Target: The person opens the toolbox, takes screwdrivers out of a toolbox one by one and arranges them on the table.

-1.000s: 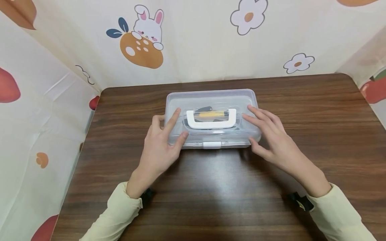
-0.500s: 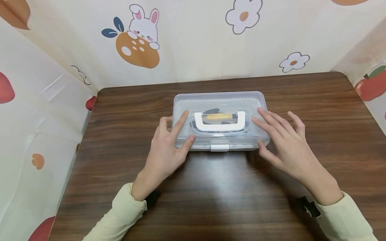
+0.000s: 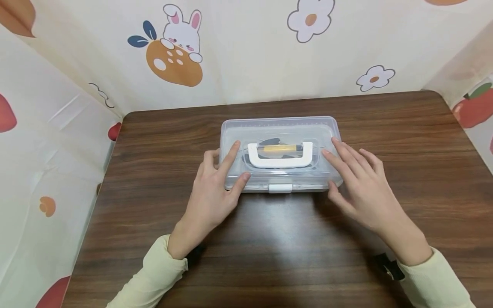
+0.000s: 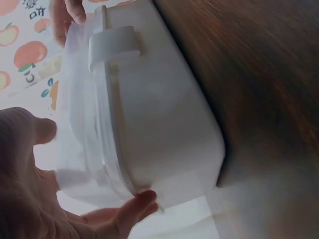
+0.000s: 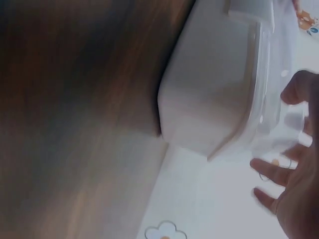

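A plastic carrying case (image 3: 280, 184) with a clear lid, folded white handle (image 3: 280, 162) and white front latch (image 3: 280, 188) lies closed on the table. Through the lid show a yellow item (image 3: 280, 148) and dark pieces, kinds unclear. My left hand (image 3: 209, 194) spreads over the case's left end, index finger and thumb over the lid. In the left wrist view, a fingertip (image 4: 144, 196) meets the end wall near the rim. My right hand (image 3: 363, 192) is spread at the right end, fingertips at the lid's edge; in the right wrist view several of its fingers (image 5: 271, 172) stand apart from the case.
The dark wood-grain table (image 3: 281, 256) extends around the case on all sides. Behind it and at the left, a printed curtain (image 3: 250, 55) with a rabbit and flowers borders the table's edges.
The case and both hands shifted right along the table between the first two frames. Since then the case stays put, and the right hand's outer fingers have drawn slightly inward.
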### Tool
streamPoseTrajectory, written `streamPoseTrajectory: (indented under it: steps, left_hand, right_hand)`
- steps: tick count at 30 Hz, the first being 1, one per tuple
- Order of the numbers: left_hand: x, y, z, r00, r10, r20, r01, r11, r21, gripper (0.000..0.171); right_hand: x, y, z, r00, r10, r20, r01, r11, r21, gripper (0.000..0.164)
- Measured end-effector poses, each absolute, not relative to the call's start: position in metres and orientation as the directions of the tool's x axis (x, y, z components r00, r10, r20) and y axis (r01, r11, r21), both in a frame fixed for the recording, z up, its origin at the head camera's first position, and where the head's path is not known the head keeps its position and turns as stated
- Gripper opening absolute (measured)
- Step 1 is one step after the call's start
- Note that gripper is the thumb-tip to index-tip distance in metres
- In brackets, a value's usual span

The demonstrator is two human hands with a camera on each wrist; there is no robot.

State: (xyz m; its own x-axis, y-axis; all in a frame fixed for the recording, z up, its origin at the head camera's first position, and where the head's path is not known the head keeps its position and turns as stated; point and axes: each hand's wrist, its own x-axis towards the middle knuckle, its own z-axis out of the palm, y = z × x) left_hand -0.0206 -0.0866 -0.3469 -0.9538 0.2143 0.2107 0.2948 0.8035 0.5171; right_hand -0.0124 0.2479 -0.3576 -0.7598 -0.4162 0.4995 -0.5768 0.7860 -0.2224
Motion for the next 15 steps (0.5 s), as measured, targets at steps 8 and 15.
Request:
streamPoseTrajectory:
  steps: [8,15]
  left_hand:
    - [-0.007,-0.078,-0.345,-0.947,0.198,0.253,0.301,0.823,0.481,0.070]
    - [0.003,-0.070,-0.347,-0.931,0.207,0.301,0.331,0.829,0.452,0.071]
  right_hand:
    - [0.013,0.227,-0.367,-0.925,-0.146,0.352,-0.331,0.763,-0.555,0.076]
    - [0.026,0.213,-0.374,-0.950,0.064,0.307,-0.168,0.721,-0.672,0.072]
